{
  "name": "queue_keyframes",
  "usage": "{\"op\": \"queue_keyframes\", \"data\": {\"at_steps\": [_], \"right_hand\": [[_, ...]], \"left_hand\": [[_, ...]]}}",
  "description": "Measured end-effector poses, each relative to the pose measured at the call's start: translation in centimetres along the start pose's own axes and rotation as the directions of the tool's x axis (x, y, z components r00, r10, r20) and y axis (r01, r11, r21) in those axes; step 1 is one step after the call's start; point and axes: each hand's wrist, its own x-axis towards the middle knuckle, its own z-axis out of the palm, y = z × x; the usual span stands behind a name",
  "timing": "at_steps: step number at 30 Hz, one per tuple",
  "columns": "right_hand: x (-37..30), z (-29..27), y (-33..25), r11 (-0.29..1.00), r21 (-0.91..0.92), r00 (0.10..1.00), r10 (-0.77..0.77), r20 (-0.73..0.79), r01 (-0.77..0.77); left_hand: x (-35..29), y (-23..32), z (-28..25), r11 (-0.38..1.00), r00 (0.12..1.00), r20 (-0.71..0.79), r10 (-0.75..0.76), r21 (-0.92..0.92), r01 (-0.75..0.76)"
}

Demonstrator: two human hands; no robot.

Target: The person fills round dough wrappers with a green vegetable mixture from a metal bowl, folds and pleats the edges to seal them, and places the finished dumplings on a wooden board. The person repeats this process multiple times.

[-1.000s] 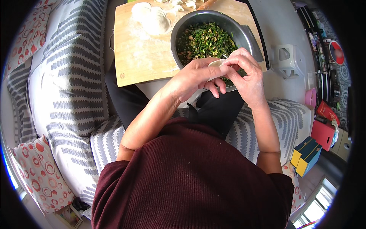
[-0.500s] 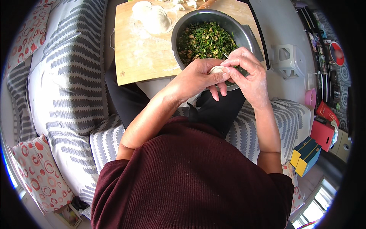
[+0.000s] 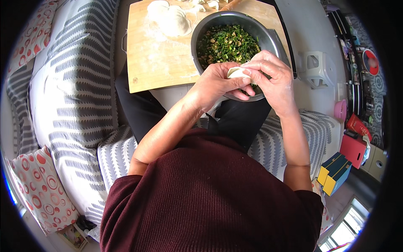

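Observation:
A small pale dumpling [image 3: 237, 73] is held between both hands, in front of a steel bowl [image 3: 195, 50]. My left hand [image 3: 218, 80] cups it, thumb lying along its near side and fingers beneath. My right hand [image 3: 272, 79] pinches its edge from the right with thumb and forefinger. The bowl contains chopped green filling [image 3: 228, 44] with brown bits. Its near rim is partly covered by my hands. Whether filling is inside the dough cannot be seen.
The bowl stands on a floured wooden board [image 3: 157, 67]. Flat round dough wrappers [image 3: 174, 22] overlap at its far left. Behind the bowl are several small dough pieces [image 3: 213, 5] and a rolling pin [image 3: 231, 4]. A white plastic stool [image 3: 317, 69] stands to the right.
My hands have shifted slightly, and more of the dough's pale surface shows between them. The fingers of my left hand have curled in closer under it.

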Motion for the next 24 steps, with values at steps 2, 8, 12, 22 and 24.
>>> {"op": "queue_keyframes", "data": {"at_steps": [2,8,12,22,24], "right_hand": [[0.2,0.0,0.1,0.989,-0.106,0.994,-0.106,-0.002,0.105],[0.4,0.6,-0.4,0.996,-0.092,0.998,-0.015,-0.069,0.009],[1.1,0.3,-0.3,0.993,-0.108,0.998,-0.047,0.041,0.051],[1.4,0.8,-0.7,0.994,-0.11,1.0,-0.014,0.02,0.016],[1.6,0.7,-0.9,0.994,-0.108,0.998,-0.002,0.062,0.009]], "left_hand": [[-0.1,-0.4,0.3,0.999,0.999,-0.039,0.026,-0.031,-0.027],[0.5,-2.5,-0.1,0.939,0.99,-0.023,0.138,-0.314,-0.138],[0.4,-2.2,-0.2,0.985,0.993,-0.07,0.094,-0.14,-0.103],[0.4,-2.0,-0.1,0.991,0.996,-0.06,0.07,-0.114,-0.076],[0.4,-2.0,0.1,0.993,0.995,-0.068,0.078,-0.087,-0.084]]}}
